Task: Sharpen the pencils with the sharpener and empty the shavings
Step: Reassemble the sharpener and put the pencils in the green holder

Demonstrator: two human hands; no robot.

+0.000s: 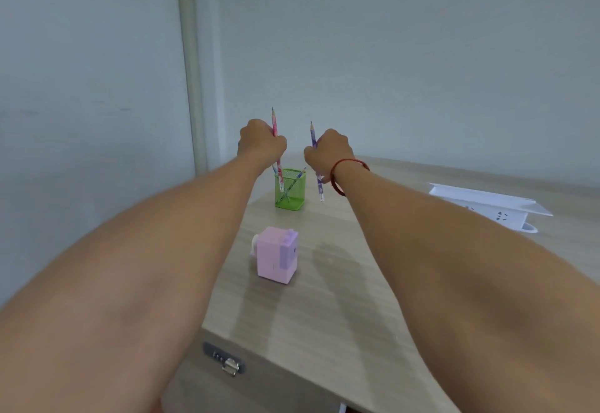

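Note:
My left hand (pixel 259 144) is closed around a pink pencil (pixel 274 122), point up, its lower end reaching into the green mesh pencil holder (pixel 290 196). My right hand (pixel 328 153) grips a purple pencil (pixel 312 133), also point up, held in the air just right of the holder with its eraser end above the table. Another pencil (pixel 298 179) leans inside the holder. A pink box-shaped sharpener (pixel 277 255) with a crank on its left side stands on the table nearer to me, between my forearms.
A wooden table (pixel 341 299) runs forward to grey walls. A white power strip under folded white paper (pixel 487 205) lies at the right. A drawer lock (pixel 227 360) sits on the table's front face at lower left.

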